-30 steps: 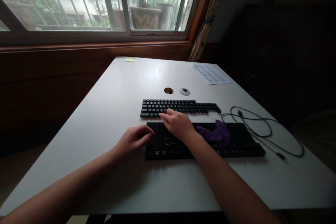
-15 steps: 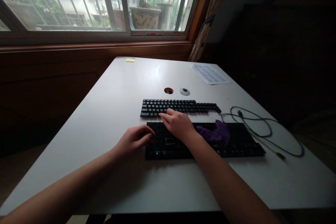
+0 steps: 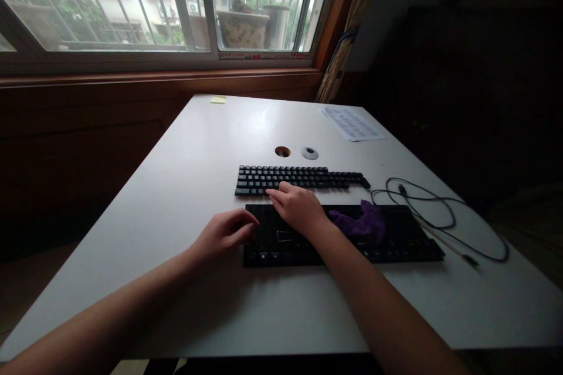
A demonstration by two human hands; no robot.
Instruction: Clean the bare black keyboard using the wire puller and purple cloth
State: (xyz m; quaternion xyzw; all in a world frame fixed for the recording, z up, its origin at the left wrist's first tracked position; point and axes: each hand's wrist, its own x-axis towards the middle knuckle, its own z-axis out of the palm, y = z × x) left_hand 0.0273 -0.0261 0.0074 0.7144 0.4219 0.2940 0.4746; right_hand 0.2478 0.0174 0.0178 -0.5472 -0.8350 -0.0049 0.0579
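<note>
A black keyboard (image 3: 343,255) lies on the white table, much of its bed bare of keycaps, with a bottom row still fitted. Behind it, loose black keycaps (image 3: 303,176) are laid out in rows. My right hand (image 3: 297,206) reaches over the keyboard, its thumb and index finger closed at a keycap in the front loose row. At the keyboard's left edge, my left hand (image 3: 231,228) has its fingers curled and the tips near the thumb; what they hold, if anything, is hidden. A purple cloth (image 3: 363,222) lies crumpled on the keyboard's right half.
A black cable (image 3: 444,202) loops over the table's right side. Behind the keycaps are a round hole (image 3: 282,152) in the table (image 3: 176,164) and a grey ring cover (image 3: 309,153). Printed sheets (image 3: 354,124) and a yellow sticky note (image 3: 218,99) lie towards the window.
</note>
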